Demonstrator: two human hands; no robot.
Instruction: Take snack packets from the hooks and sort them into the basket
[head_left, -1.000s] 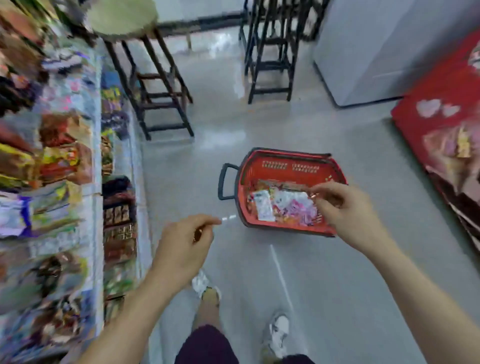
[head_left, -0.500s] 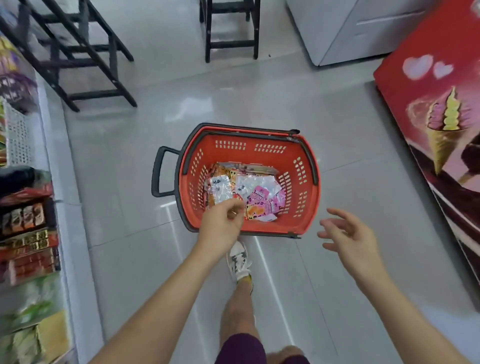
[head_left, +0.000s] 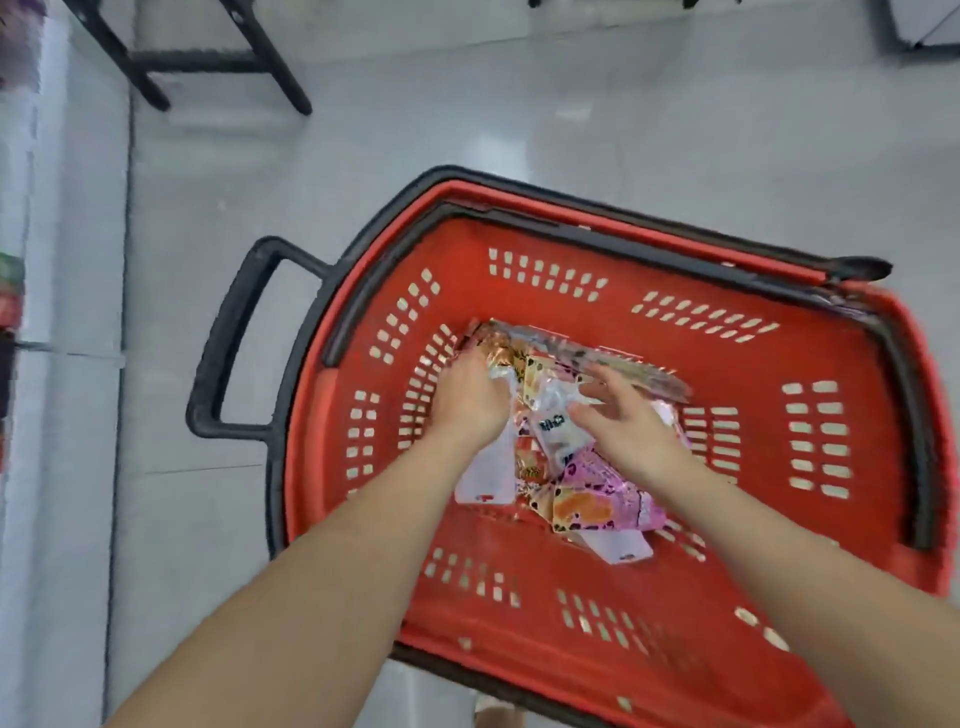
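1. Both hands are down inside the red basket (head_left: 571, 649). The snack packets (head_left: 592, 499) lie in a loose, overlapping heap on its floor, near the middle.
2. The left hand (head_left: 467, 402) sits on the side of the heap nearest the basket's black handle (head_left: 223, 364). Its fingers bend down onto a gold-and-orange packet (head_left: 506, 358); the tips are hidden, so I cannot tell whether they pinch or only press.
3. The right hand (head_left: 631, 434) is over the far side of the heap from that handle, fingers straight and slightly spread, holding nothing. It is blurred.
4. By my reading, the sorting step is in hand, not the picking; no hooks show.
5. The next move probably calls for one hand to pin the slippery heap while the other lifts a single packet by its edge.
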